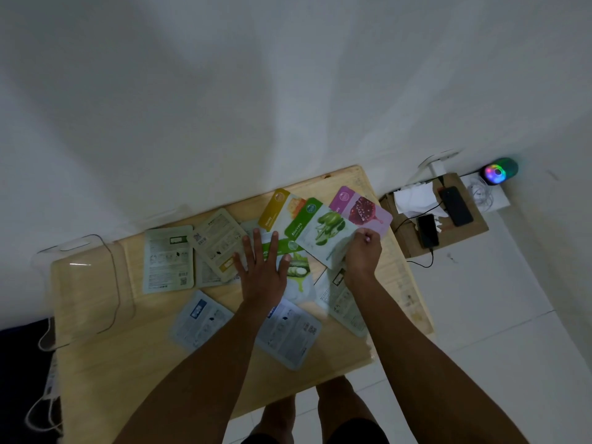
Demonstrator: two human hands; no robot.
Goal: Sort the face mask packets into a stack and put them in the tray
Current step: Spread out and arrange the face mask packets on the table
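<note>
Several face mask packets lie scattered on a light wooden table [128,363]. My right hand [363,251] pinches the lower right edge of the green aloe packet [320,233], which overlaps a yellow honey packet [278,208] and a purple pomegranate packet [362,209]. My left hand [261,267] lies flat, fingers spread, on a green cucumber packet [296,270]. Pale packets lie face down at the left [168,259], with bluish ones [200,320] nearer me. A clear plastic tray [83,290] stands on the table's left end.
Right of the table a cardboard box [474,225] carries two dark phones [455,205] with cables and crumpled white paper [413,198]. A glowing round speaker [498,169] sits by the wall. White cables hang at the table's left edge. My legs show below the near edge.
</note>
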